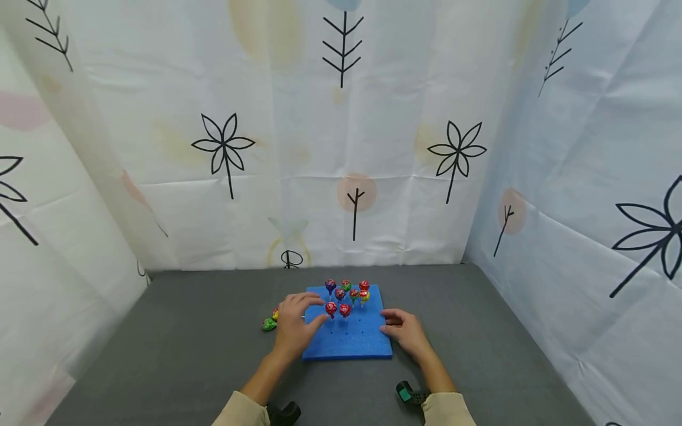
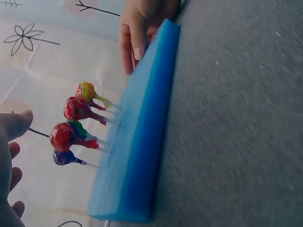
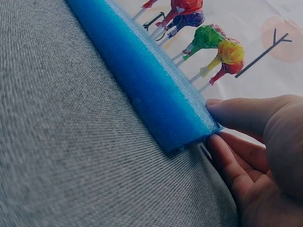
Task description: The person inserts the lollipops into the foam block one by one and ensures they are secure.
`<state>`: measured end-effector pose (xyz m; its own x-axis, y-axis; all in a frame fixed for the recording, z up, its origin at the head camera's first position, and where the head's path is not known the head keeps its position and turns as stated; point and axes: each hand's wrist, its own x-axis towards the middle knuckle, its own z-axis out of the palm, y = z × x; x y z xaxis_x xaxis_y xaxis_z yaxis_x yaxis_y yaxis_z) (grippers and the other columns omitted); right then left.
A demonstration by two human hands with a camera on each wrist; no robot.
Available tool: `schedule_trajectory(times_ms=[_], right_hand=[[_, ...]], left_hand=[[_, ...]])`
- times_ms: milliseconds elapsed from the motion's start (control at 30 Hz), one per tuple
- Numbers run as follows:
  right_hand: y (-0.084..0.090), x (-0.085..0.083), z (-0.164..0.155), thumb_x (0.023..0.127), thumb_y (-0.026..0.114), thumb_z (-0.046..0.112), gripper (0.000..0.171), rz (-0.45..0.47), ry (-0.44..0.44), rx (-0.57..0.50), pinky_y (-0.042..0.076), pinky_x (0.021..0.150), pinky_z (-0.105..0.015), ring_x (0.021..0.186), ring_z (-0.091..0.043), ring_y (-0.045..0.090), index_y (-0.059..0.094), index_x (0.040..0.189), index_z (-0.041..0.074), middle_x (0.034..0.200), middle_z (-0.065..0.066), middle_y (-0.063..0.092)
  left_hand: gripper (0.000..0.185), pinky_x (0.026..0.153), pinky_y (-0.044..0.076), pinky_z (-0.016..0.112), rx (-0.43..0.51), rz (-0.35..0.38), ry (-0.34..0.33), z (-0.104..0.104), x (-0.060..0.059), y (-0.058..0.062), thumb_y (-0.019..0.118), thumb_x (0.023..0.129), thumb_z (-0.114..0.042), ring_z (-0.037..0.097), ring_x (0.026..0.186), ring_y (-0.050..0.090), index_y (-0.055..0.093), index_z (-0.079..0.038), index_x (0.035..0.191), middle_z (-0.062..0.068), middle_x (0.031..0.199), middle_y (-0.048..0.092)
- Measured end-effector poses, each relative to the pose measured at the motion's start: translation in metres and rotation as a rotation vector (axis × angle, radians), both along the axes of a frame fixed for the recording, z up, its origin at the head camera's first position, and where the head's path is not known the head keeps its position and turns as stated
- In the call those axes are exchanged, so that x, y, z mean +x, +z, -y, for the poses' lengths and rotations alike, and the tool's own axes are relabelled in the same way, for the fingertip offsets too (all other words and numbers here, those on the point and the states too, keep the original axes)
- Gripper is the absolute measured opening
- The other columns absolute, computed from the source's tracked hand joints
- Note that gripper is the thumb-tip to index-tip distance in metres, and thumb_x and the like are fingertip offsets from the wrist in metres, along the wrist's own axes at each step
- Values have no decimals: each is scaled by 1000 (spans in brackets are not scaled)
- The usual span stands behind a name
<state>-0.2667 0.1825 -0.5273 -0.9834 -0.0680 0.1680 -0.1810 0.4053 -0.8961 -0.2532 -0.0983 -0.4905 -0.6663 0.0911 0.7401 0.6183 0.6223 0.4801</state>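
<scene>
Right now the flat blue foam board [image 1: 348, 340] lies on the grey fabric-covered table [image 1: 186, 343] in front of me, dotted with small holes and holding a cluster of wrapped lollipops [image 1: 346, 294] that stand upright on their sticks in its far half. Nearest me in that cluster are two red-wrapped lollipops [image 1: 338, 309], side by side. My left hand [image 1: 296, 324] rests over the board's left edge, fingers spread and relaxed, thumb pointing toward the red pair; it grips nothing. My right hand [image 1: 407, 332] sits at the board's right edge with its thumb on top of the foam and its fingers against the side, lightly pinching that edge [image 3: 208, 130]. Just left of my left hand, off the board, a green-wrapped lollipop [image 1: 269, 324] lies on the table, with another one in yellow and red [image 1: 275, 313] partly hidden behind my hand. A pale curtain printed with black leaf shapes [image 1: 341, 148] hangs around the table on three sides.
</scene>
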Motion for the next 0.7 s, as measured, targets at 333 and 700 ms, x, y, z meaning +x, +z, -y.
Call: schedule_trajectory(times_ms=[333, 700], right_hand=[[1, 0, 0, 85, 73, 1, 30, 20, -4, -6, 51, 86, -44, 99, -26, 62, 68, 114, 1, 109, -9, 67], [1, 1, 0, 86, 73, 4, 30, 28, -2, 20, 51, 87, -45, 100, -26, 61, 67, 116, 1, 110, -10, 66]], left_hand=[[30, 81, 39, 49, 1, -34, 6, 23, 1, -8, 89, 69, -12, 27, 100, 56, 74, -13, 95, 4, 106, 68], [26, 91, 39, 51, 29, 96, 27, 50, -6, -17, 86, 74, -12, 27, 102, 56, 73, -11, 96, 4, 107, 68]])
